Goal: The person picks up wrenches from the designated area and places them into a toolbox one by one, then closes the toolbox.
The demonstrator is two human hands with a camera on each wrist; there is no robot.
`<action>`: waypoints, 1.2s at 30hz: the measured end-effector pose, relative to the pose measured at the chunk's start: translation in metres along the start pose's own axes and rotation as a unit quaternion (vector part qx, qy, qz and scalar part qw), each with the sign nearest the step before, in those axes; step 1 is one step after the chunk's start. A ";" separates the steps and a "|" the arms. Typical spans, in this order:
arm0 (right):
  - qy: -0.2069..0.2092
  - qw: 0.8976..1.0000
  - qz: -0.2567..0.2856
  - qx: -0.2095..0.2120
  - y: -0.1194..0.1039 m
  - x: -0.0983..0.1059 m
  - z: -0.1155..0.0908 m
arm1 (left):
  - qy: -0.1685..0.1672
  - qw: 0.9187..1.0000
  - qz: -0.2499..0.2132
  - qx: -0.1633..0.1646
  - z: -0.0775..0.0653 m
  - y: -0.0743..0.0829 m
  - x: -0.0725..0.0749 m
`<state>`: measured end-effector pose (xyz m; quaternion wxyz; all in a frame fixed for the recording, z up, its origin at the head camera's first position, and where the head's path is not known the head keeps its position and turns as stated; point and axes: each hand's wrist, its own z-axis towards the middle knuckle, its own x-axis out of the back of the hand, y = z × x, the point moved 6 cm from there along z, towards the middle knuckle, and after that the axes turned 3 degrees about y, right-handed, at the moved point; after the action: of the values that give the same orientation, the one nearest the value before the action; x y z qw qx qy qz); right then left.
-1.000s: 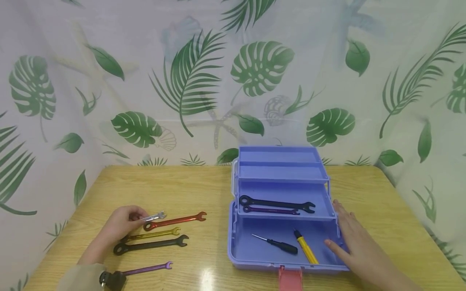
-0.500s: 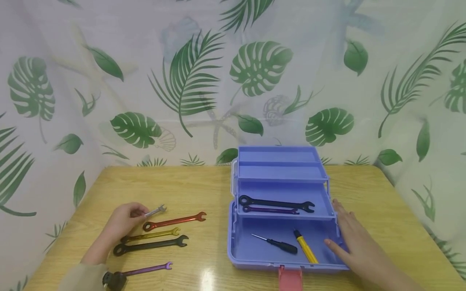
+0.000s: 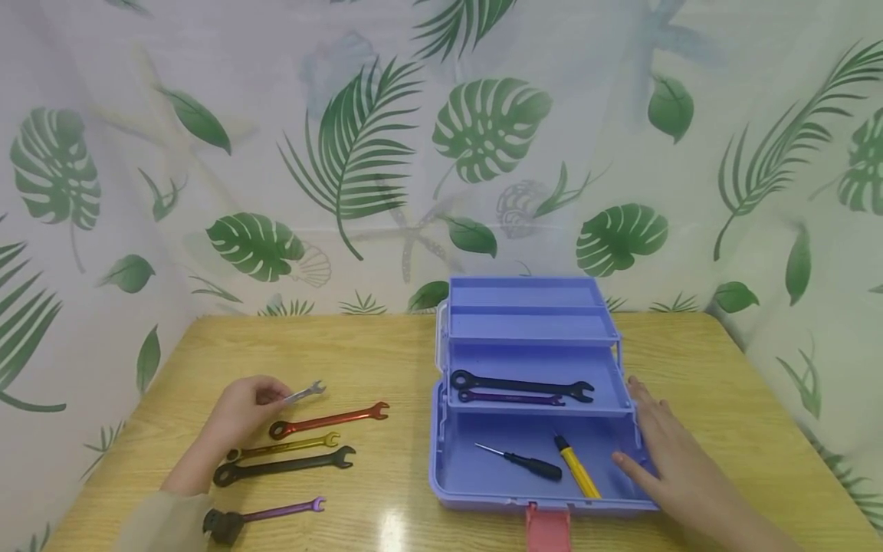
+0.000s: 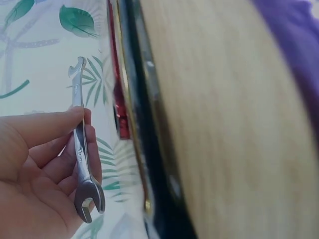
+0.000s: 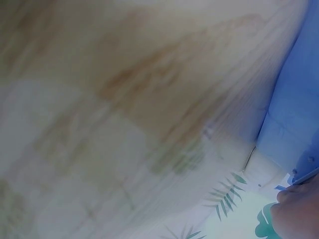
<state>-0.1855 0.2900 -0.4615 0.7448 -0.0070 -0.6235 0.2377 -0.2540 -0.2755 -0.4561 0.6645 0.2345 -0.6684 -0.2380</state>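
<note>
My left hand (image 3: 241, 414) pinches a small silver open-ended wrench (image 3: 303, 394) between thumb and fingers, over the table's left side. In the left wrist view this wrench (image 4: 79, 139) shows an open jaw at both ends. Just in front of that hand lie a red wrench (image 3: 331, 420), a yellow wrench (image 3: 290, 446) and a black wrench (image 3: 290, 464). My right hand (image 3: 679, 460) rests with straight fingers along the right side of a blue-purple toolbox (image 3: 531, 324). In the right wrist view only a bit of the hand (image 5: 299, 211) shows beside the box wall.
The toolbox's middle tray holds a large black wrench (image 3: 524, 386) and a purple wrench (image 3: 510, 398). Below lie a black screwdriver (image 3: 531, 464) and a yellow-handled tool (image 3: 579, 469). A purple wrench (image 3: 290, 509) lies front left, partly behind a dark wrist device (image 3: 224, 527).
My left hand has shifted slightly right and away from me, lifting the silver wrench farther clear of the red one. The right hand stays at the toolbox.
</note>
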 end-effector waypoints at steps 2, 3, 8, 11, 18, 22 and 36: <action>-0.001 1.000 0.003 -0.002 0.000 0.000 0.000 | -0.003 1.000 0.001 0.009 0.001 0.004 0.000; -0.003 1.000 0.005 -0.005 0.000 0.000 0.000 | -0.006 1.000 0.001 0.012 0.001 0.006 -0.001; -0.019 1.000 0.013 -0.016 0.000 0.000 0.001 | -0.013 1.000 -0.002 0.005 0.005 0.016 -0.004; -0.015 1.000 0.010 -0.015 0.000 0.001 0.001 | -0.016 1.000 -0.007 -0.009 0.007 0.025 -0.005; -0.017 1.000 0.005 -0.014 -0.002 0.001 0.000 | -0.018 0.999 -0.009 -0.032 0.006 0.050 -0.008; -0.005 1.000 0.002 -0.005 -0.001 0.001 0.001 | -0.023 0.999 -0.006 -0.041 0.006 0.063 -0.012; 0.004 1.000 0.001 0.001 -0.002 0.002 0.000 | -0.042 0.996 -0.012 -0.083 0.001 0.109 -0.021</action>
<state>-0.1851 0.2894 -0.4591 0.7469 -0.0083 -0.6204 0.2392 -0.2547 -0.1779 -0.4042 0.6500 0.1760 -0.6709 -0.3105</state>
